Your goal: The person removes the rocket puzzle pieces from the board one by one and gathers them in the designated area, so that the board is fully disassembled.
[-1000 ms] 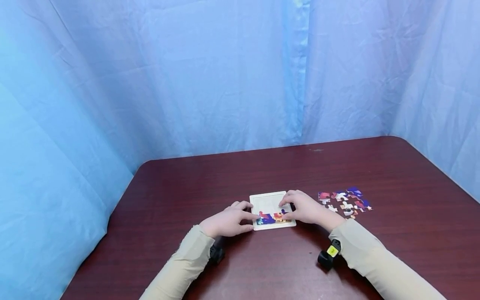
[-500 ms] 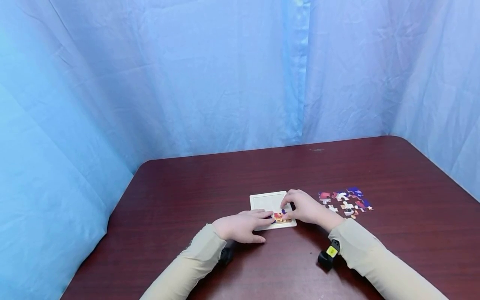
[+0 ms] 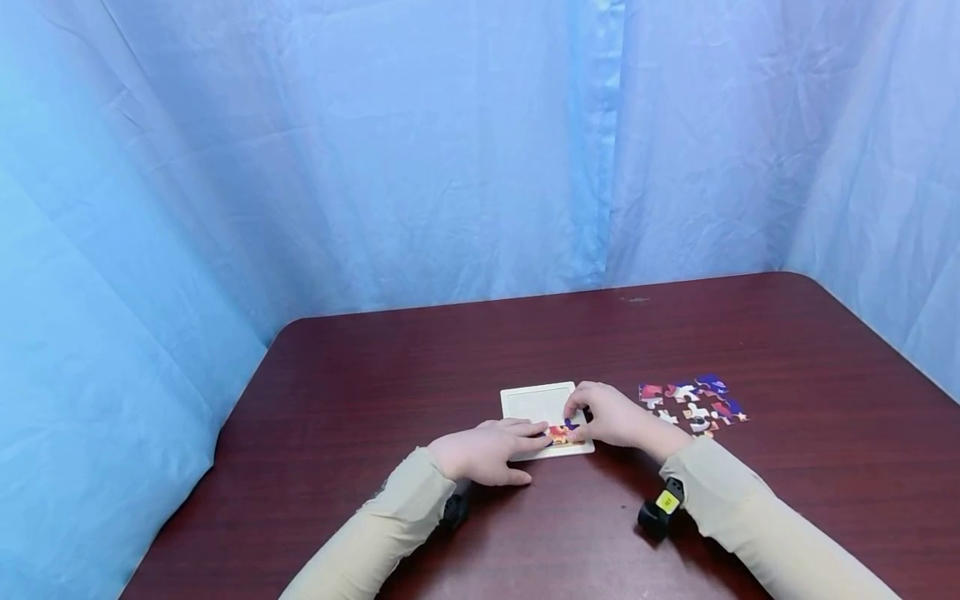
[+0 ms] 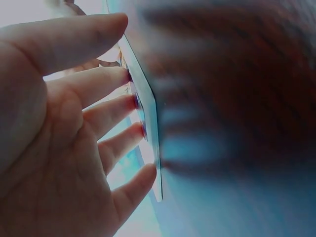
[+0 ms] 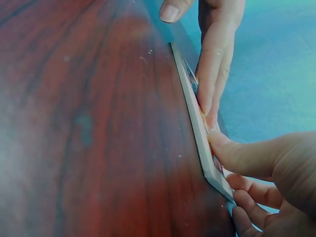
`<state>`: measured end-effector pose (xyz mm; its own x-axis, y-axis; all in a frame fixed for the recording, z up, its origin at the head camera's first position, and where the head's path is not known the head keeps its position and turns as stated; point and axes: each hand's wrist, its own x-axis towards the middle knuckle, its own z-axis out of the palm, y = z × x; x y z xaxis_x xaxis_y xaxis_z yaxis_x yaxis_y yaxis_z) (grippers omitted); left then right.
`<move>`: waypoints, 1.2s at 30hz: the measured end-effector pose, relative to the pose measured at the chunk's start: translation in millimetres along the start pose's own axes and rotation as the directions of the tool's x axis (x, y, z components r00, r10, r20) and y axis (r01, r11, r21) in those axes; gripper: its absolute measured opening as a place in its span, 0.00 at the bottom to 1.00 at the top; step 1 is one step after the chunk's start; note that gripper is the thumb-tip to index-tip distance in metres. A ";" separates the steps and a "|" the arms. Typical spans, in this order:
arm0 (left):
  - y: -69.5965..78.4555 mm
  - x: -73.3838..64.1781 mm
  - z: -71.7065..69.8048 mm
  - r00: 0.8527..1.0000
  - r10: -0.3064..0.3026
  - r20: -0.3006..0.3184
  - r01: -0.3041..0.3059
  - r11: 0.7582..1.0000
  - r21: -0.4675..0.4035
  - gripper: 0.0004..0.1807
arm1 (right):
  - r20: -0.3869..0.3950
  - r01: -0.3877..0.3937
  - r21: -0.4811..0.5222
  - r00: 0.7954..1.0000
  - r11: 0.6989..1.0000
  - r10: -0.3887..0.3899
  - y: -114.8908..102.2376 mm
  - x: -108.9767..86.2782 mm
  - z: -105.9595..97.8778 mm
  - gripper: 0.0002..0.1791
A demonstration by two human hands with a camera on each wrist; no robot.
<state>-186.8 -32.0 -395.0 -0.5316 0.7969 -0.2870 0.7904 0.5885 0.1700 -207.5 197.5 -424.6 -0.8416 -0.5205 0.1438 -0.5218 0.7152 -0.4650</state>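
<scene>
A white jigsaw tray (image 3: 536, 404) lies on the table with a strip of joined, colourful puzzle pieces (image 3: 557, 434) along its near side. My left hand (image 3: 487, 454) lies across the tray's near left part, straight fingertips pressing on the pieces and hiding some of them. In the left wrist view its fingers (image 4: 111, 113) are spread, with the thumb apart from the tray. My right hand (image 3: 611, 417) is at the right edge, thumb and index finger pinching around a purple piece (image 3: 572, 423) in the tray. In the right wrist view the thumb (image 5: 229, 148) presses the pieces, the other fingers curled by the tray's side.
Several loose puzzle pieces (image 3: 697, 408) lie on the dark red table (image 3: 420, 375) to the right of my right hand. Some show purple and red pictures. Pale blue curtains (image 3: 450, 150) hang behind the table and at its sides.
My left hand has moved right from the tray's left edge onto the pieces, covering the left part of the strip. My right hand has barely moved.
</scene>
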 end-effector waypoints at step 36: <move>3.9 3.3 0.8 0.999 -0.024 -0.027 0.025 0.999 0.045 0.31 | 0.010 0.026 0.225 1.000 0.974 -0.029 3.2 -7.3 -2.0 0.12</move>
<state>-185.2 -27.2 -396.1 -0.5582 0.7860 -0.2658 0.7898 0.6015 0.1200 -203.3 204.4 -425.4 -0.8246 -0.5459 0.1482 -0.4989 0.5784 -0.6454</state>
